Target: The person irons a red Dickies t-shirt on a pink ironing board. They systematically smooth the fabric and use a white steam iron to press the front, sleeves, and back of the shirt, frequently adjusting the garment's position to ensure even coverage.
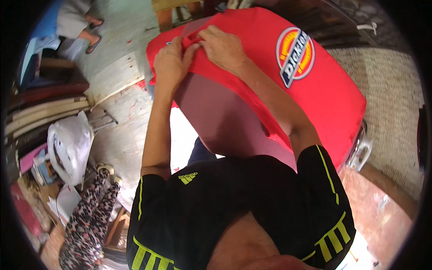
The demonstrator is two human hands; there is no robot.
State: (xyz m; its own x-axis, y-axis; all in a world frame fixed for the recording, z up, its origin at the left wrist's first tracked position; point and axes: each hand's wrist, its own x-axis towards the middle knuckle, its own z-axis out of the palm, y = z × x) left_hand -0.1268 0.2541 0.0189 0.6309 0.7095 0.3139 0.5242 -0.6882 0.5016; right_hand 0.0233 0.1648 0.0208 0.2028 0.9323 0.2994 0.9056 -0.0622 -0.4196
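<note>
A red cloth garment (256,33) with a round printed badge (295,55) is spread over a padded board (211,114) with a dull pink cover. At the garment's far left part, my left hand (172,65) has its fingers closed on the red cloth. Just to its right, my right hand (222,48) pinches a bunched fold of the same garment between thumb and fingers. The near edge of the cloth hangs in a loose curve under my right forearm, leaving the pink cover bare beneath. Some of my fingertips are hidden in the folds.
A metal object with a pale handle (361,153), perhaps an iron, stands by the board's right corner. Woven matting (378,85) lies on the right. To the left are a white plastic bag (71,144), stacked boards, and a person in patterned trousers (87,216); another person's legs (83,33) show at upper left.
</note>
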